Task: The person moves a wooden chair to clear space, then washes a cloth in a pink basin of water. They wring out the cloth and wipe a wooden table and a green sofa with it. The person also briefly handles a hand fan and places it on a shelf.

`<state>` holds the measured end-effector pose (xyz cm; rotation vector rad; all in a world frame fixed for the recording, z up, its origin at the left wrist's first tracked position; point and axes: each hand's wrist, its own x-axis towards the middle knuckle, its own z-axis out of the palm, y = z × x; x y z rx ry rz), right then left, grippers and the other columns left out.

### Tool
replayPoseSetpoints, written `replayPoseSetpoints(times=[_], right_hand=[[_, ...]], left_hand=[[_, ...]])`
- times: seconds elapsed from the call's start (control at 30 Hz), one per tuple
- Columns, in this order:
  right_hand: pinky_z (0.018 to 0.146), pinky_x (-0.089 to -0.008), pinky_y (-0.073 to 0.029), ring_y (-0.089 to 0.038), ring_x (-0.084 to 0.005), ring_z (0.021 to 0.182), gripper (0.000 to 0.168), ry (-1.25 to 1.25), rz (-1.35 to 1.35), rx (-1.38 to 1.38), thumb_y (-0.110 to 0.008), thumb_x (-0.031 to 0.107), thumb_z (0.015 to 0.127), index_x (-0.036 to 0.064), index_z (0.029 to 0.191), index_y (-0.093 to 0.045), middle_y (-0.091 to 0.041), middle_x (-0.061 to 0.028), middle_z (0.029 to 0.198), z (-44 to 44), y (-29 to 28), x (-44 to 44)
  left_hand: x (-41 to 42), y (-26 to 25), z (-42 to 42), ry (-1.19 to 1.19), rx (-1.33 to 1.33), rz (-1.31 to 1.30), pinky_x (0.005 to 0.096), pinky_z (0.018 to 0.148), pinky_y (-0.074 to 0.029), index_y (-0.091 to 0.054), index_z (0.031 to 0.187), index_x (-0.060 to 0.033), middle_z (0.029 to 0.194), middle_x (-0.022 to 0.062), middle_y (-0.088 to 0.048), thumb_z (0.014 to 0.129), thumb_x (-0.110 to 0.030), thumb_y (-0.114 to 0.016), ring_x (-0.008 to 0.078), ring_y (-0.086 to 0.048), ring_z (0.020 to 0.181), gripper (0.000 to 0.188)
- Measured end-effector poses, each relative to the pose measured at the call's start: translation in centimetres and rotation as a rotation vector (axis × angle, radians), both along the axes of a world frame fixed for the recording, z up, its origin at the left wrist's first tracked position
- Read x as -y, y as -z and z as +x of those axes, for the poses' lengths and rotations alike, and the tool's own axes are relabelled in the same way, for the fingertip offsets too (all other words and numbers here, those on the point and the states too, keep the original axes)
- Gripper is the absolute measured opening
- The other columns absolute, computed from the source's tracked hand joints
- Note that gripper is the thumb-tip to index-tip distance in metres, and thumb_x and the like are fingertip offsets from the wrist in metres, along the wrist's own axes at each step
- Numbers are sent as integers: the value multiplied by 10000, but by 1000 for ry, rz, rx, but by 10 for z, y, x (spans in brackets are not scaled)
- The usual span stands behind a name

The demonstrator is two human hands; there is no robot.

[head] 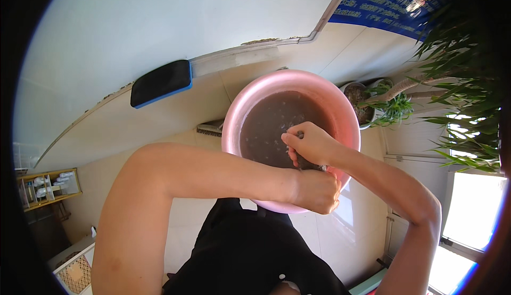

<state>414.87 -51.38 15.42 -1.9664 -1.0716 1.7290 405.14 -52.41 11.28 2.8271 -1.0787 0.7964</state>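
Observation:
A pink plastic basin [235, 123] of murky grey-brown water [267, 123] is in front of me. Between my hands runs a wet, twisted dark grey cloth [309, 165], over the basin's near right side. My right hand [309, 143] is closed around one end above the water, and a bit of cloth pokes out of the fist. My left hand [319, 191] grips the other end at the near right rim, its forearm crossing in front of the basin. Most of the cloth is hidden inside the fists.
A whiteboard [179, 19] with a black-and-blue eraser [161, 83] on its lower edge stands beyond the basin. A brush head [209, 128] lies on the tiled floor. Potted plants [359, 103] are at the right, below a blue poster [383, 7] bearing writing. A shelf [50, 189] is far left.

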Motion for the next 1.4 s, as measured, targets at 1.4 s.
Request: replayPoseSetpoints(times=[1.4], right_hand=[[822, -362, -523, -602, -182, 979, 387, 480, 534, -212, -531, 237, 939, -31, 1217, -513, -614, -104, 1089, -7, -53, 58]], left_hand=[[-117, -17, -40, -674, -186, -2046, 279, 787, -449, -590, 991, -6, 922, 50, -596, 946, -272, -566, 122, -544, 849, 271]])
